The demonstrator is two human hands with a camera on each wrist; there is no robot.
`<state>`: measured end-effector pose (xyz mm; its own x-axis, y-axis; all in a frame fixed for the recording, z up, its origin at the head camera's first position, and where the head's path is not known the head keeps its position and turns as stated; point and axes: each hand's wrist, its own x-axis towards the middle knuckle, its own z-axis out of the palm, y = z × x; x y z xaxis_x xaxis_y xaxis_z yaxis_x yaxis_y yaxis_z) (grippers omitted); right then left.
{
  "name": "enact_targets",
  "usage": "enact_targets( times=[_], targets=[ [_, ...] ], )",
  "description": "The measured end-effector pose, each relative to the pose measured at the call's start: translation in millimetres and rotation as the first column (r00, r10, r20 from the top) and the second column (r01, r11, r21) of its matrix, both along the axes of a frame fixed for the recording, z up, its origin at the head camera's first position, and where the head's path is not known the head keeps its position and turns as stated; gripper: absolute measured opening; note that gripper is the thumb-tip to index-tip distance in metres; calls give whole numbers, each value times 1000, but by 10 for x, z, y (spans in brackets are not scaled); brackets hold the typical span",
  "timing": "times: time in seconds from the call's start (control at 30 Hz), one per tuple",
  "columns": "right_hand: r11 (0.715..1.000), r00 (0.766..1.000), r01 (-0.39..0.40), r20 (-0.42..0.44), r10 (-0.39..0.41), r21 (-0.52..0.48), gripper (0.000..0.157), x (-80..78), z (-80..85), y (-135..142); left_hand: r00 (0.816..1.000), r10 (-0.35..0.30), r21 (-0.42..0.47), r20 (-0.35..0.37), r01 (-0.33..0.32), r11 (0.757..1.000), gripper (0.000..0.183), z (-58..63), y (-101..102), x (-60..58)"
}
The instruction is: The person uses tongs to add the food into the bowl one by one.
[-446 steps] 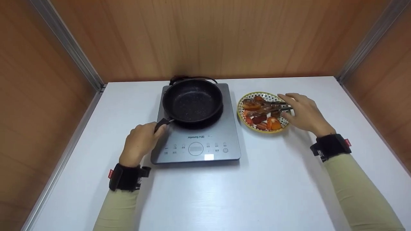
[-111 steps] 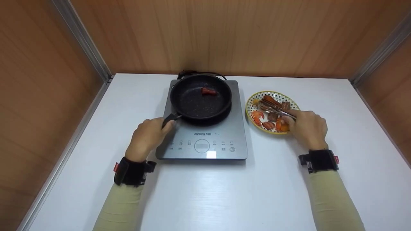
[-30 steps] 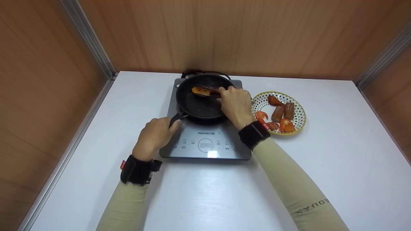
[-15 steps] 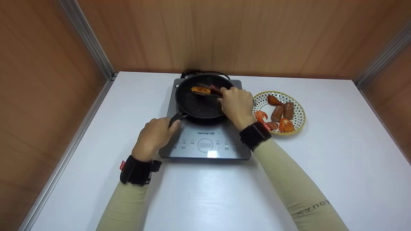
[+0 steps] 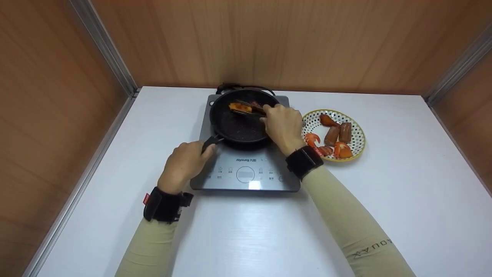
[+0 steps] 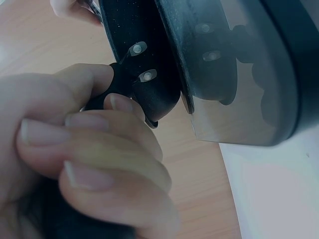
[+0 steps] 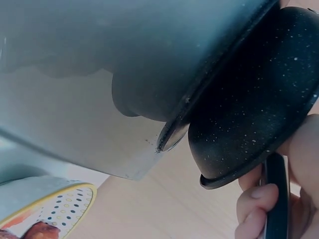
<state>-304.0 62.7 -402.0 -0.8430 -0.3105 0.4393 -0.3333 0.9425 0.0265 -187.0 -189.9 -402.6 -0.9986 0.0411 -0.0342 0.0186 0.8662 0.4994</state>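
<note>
My left hand [image 5: 186,163] grips the black handle [image 5: 212,142] of a dark frying pan [image 5: 241,132], which sits on an induction cooktop [image 5: 230,184]. Over the pan's right side, my right hand [image 5: 283,125] holds metal tongs [image 7: 275,194]. Their tips are low inside the pan, around a yellow-orange food piece [image 5: 241,108]. A dark red piece [image 5: 255,104] lies behind the tongs, partly hidden. In the left wrist view, fingers [image 6: 114,149] are curled round the pan handle. In the right wrist view, the pan blocks sight of the food.
Right of the cooktop stands a dotted plate [image 5: 360,132] with a yellow rim. It bears a brown drumstick-shaped piece [image 5: 328,120], brown chunks [image 5: 345,132], a red claw-shaped piece [image 5: 312,137] and an orange-red wedge [image 5: 342,150]. A black cable [image 5: 230,86] runs behind the cooktop; wooden panels surround the white table [image 5: 246,238].
Earlier the right hand was at the plate with the tongs and the pan was bare, then held one red piece. The yellow-orange piece has since come into the pan. The last second shows barely any motion.
</note>
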Motion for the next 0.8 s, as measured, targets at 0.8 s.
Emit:
enact_targets(
  times=[0.8],
  targets=[
    [976, 999, 9, -30, -16, -216, 38, 383, 418, 1106, 1000, -3, -20, 3, 3, 1000, 44, 23, -14, 10]
  ],
)
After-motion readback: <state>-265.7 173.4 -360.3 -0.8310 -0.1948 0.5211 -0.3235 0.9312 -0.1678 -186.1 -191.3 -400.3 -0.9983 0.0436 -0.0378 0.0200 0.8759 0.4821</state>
